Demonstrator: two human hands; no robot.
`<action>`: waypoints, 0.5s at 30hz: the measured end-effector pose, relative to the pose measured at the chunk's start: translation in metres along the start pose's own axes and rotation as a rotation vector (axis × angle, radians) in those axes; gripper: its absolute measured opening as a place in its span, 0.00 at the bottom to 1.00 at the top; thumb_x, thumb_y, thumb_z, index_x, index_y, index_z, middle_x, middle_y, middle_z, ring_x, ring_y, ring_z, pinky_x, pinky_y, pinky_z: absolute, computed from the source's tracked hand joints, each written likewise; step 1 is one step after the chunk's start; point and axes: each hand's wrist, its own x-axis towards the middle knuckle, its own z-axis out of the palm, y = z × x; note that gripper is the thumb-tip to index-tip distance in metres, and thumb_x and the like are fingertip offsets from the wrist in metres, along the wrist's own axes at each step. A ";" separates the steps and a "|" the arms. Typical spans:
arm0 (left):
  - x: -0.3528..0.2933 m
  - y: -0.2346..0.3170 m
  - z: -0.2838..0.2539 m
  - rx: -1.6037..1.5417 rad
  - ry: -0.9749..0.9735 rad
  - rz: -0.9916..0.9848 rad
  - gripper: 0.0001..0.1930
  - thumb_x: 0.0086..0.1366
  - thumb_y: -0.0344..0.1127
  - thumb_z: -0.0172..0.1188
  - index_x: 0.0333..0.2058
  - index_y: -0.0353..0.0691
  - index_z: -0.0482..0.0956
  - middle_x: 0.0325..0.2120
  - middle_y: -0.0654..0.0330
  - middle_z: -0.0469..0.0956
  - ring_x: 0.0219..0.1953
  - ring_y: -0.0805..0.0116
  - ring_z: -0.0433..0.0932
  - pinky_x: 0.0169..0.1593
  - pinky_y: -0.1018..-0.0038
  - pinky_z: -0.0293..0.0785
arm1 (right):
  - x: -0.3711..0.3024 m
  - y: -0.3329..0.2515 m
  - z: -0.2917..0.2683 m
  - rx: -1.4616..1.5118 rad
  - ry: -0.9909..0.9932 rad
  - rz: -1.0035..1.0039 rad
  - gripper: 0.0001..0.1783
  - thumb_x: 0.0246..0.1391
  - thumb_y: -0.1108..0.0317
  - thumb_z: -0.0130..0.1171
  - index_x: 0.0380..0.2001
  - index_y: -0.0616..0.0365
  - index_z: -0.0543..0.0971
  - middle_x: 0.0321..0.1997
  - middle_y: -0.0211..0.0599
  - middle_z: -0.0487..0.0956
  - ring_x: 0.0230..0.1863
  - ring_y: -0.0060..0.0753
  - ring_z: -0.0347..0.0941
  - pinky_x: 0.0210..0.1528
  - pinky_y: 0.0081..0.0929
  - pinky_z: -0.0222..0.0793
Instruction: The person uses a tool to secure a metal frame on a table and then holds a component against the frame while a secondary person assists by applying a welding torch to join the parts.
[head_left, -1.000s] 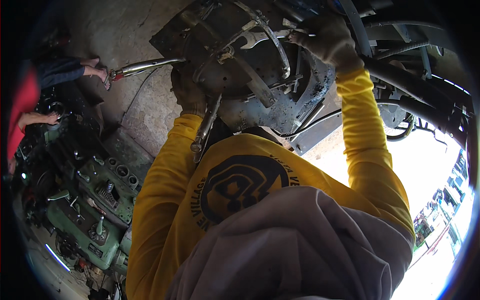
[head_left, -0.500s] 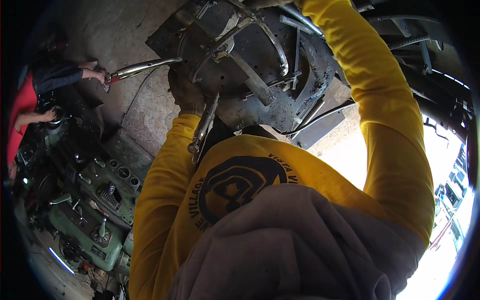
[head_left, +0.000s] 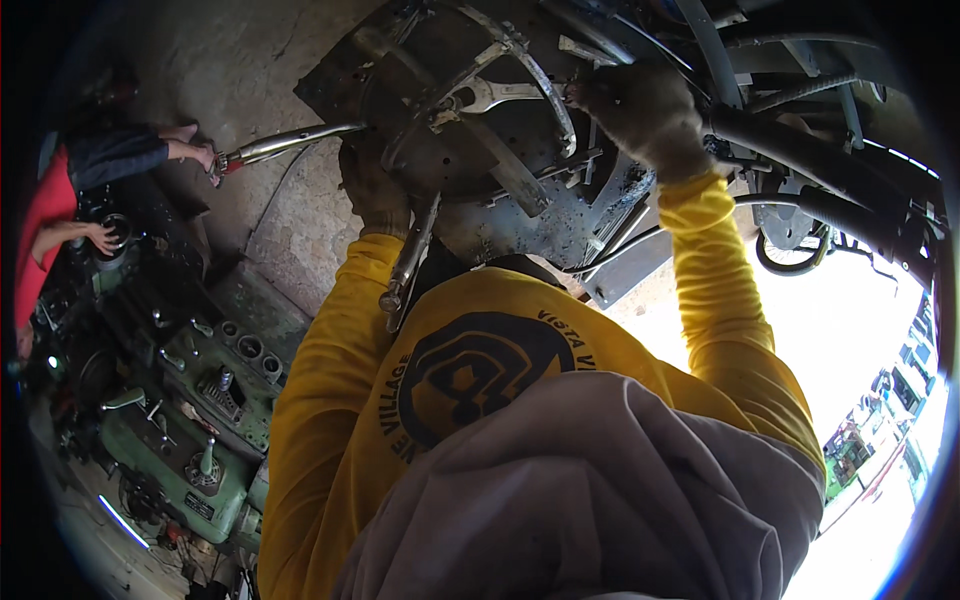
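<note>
A round dark metal frame with curved bars sits on a flat plate in front of me. The jaw of a steel wrench is at the frame's centre, around or against a fitting I cannot make out. My right hand, dark and apparently gloved, is closed on the wrench's right end. My left hand is at the frame's near-left rim, seemingly gripping it, with its fingers partly hidden in shadow. Beside that wrist a metal bar handle sticks out toward me.
Another shiny handle extends left from the frame. A green machine with levers stands at lower left. A co-worker in red has a hand on a round part there. Dark pipes and rods crowd the right, with a black cable.
My right hand has come down and right from the top edge. The wrench has swung with it, its handle turning from upward to rightward. My left hand stays at the rim.
</note>
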 end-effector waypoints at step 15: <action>0.005 0.024 0.004 -0.570 0.028 -0.396 0.22 0.60 0.34 0.70 0.53 0.42 0.77 0.47 0.54 0.76 0.49 0.58 0.80 0.46 0.64 0.83 | 0.134 0.034 -0.032 -0.120 0.059 -0.604 0.33 0.49 0.34 0.68 0.46 0.51 0.87 0.43 0.44 0.85 0.49 0.55 0.80 0.53 0.48 0.74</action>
